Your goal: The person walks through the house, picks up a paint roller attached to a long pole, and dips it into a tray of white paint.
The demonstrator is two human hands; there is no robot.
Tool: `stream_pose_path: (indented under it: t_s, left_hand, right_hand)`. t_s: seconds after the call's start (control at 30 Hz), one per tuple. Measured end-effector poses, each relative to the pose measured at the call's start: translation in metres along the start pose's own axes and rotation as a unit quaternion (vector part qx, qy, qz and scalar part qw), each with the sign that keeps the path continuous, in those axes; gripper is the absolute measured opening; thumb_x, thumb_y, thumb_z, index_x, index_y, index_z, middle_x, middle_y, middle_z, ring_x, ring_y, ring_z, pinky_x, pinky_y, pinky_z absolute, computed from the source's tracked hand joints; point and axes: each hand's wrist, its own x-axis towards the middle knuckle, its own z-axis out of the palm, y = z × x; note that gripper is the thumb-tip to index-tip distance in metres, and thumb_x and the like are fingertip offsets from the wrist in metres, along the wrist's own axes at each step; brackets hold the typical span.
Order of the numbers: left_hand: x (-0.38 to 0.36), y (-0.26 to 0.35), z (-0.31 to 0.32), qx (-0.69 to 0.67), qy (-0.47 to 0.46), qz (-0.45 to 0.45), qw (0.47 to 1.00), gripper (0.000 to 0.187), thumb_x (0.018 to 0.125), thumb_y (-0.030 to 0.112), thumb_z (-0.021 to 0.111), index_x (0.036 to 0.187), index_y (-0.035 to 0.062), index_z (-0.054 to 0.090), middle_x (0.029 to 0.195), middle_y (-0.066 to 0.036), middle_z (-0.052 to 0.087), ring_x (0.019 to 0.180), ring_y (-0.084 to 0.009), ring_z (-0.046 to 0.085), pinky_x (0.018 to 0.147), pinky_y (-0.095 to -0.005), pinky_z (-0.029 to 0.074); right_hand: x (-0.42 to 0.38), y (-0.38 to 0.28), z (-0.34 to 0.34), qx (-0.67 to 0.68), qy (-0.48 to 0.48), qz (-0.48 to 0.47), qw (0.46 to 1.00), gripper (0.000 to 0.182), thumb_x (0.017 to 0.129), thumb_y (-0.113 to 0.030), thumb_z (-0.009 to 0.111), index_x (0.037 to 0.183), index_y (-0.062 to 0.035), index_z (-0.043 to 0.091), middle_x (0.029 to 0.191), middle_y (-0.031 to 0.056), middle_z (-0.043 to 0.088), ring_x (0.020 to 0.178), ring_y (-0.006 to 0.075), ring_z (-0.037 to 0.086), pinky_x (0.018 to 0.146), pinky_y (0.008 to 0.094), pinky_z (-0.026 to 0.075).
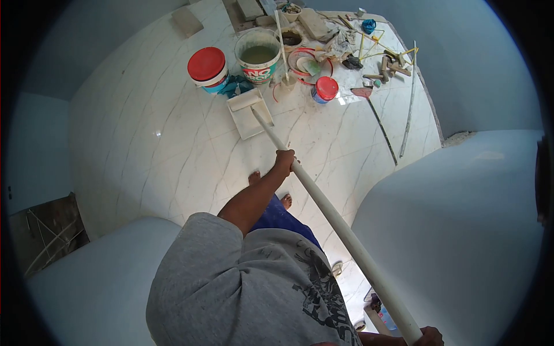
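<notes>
My left hand is wrapped around a long white pole partway along it. At the lower right edge my right hand grips the same pole near its rear end, only partly in view. The pole's far end joins a paint roller, which rests in a white paint tray on the floor. Behind the tray stands a large open bucket holding murky liquid. A bucket with a red lid is to its left, and a smaller red-lidded tub sits to the right.
Pale marbled tiles cover the floor. Sticks, rags and wooden pieces lie at the back right, beside a long thin rod. A long-handled scraper lies nearby. Light blue walls rise close on both sides.
</notes>
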Motion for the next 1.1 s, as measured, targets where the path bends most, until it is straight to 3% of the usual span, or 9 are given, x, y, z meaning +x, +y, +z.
stream_pose_path:
  t_s: [0.07,0.13,0.33,0.6,0.73,0.8,0.83,0.97,1.1]
  left_hand:
    - [0.01,0.0,-0.001,-0.005,-0.003,0.0,1.0,0.038,0.074,0.008,0.05,0.104,0.0031,0.026,0.077,-0.014,0.048,0.054,-0.0239,0.056,0.046,-0.0369,0.052]
    - [0.014,0.002,-0.002,-0.009,-0.001,0.002,1.0,0.038,0.074,0.008,0.05,0.104,0.0033,0.026,0.077,-0.014,0.048,0.054,-0.0239,0.056,0.046,-0.0367,0.052]
    - [0.019,0.005,-0.003,-0.011,-0.004,-0.001,1.0,0.034,0.074,0.008,0.049,0.102,0.0023,0.029,0.075,-0.012,0.047,0.053,-0.0231,0.054,0.046,-0.0364,0.052]
    - [0.01,0.004,-0.005,-0.003,0.015,0.04,0.999,0.032,0.073,0.005,0.049,0.1,-0.0008,0.033,0.073,-0.013,0.046,0.051,-0.0252,0.053,0.043,-0.0382,0.05]
    - [-0.009,-0.002,-0.005,-0.02,0.013,0.043,0.999,0.029,0.072,0.005,0.049,0.096,-0.0027,0.035,0.073,-0.013,0.046,0.049,-0.0259,0.054,0.042,-0.0386,0.05]
    - [-0.021,-0.006,-0.003,-0.018,0.008,0.036,0.999,0.029,0.072,0.005,0.049,0.096,-0.0027,0.035,0.073,-0.013,0.047,0.05,-0.0261,0.054,0.042,-0.0387,0.05]
    - [-0.028,-0.009,0.0,-0.019,0.001,0.027,0.999,0.029,0.071,0.005,0.05,0.095,-0.0027,0.035,0.073,-0.013,0.047,0.05,-0.0263,0.054,0.042,-0.0389,0.05]
    - [-0.045,-0.029,0.009,-0.018,0.014,0.026,0.999,0.029,0.072,0.006,0.05,0.095,-0.0022,0.035,0.073,-0.013,0.047,0.051,-0.0265,0.055,0.044,-0.0397,0.051]
    - [-0.061,-0.036,0.015,-0.027,0.011,0.025,0.999,0.032,0.072,0.006,0.05,0.098,-0.0015,0.032,0.076,-0.015,0.047,0.052,-0.0267,0.056,0.044,-0.0398,0.052]
  right_hand:
    - [-0.003,0.004,-0.003,-0.004,0.003,-0.001,1.0,0.026,0.07,-0.011,0.043,0.094,-0.0106,0.052,0.053,0.0008,0.05,0.039,0.0095,0.047,0.033,0.0198,0.039]
    - [-0.014,0.003,-0.013,0.095,0.018,0.007,0.995,0.02,0.072,-0.014,0.043,0.089,-0.013,0.052,0.05,-0.0022,0.048,0.037,0.0082,0.044,0.035,0.0213,0.038]
    - [-0.022,0.018,0.019,0.019,0.119,0.022,0.992,0.011,0.075,-0.017,0.043,0.08,-0.022,0.051,0.041,-0.0078,0.039,0.033,0.0047,0.037,0.041,0.0212,0.034]
    - [-0.041,0.0,-0.004,0.014,0.144,0.003,0.989,0.007,0.075,-0.016,0.044,0.078,-0.0137,0.05,0.044,-0.0052,0.045,0.035,0.007,0.041,0.038,0.0238,0.033]
    - [-0.034,-0.025,-0.021,0.0,0.097,0.008,0.995,0.01,0.077,-0.016,0.044,0.084,-0.0145,0.051,0.045,-0.0032,0.047,0.036,0.008,0.044,0.036,0.0247,0.035]
    - [-0.028,-0.037,-0.034,-0.022,-0.03,0.028,0.999,0.011,0.08,-0.016,0.042,0.087,-0.0149,0.05,0.049,-0.0015,0.05,0.037,0.0081,0.045,0.037,0.0242,0.038]
    - [-0.029,-0.036,-0.04,0.043,-0.031,-0.009,0.999,0.012,0.082,-0.017,0.041,0.09,-0.0158,0.05,0.053,-0.0012,0.051,0.038,0.0076,0.045,0.038,0.0229,0.039]
    - [-0.021,-0.047,-0.032,-0.027,-0.03,-0.031,0.999,0.023,0.081,-0.018,0.043,0.102,-0.012,0.051,0.054,-0.0025,0.051,0.043,0.0068,0.049,0.04,0.0213,0.043]
    - [-0.012,-0.052,-0.036,0.03,-0.029,-0.071,0.997,0.027,0.08,-0.017,0.044,0.105,-0.0098,0.05,0.054,-0.0026,0.051,0.043,0.0066,0.049,0.042,0.0216,0.044]
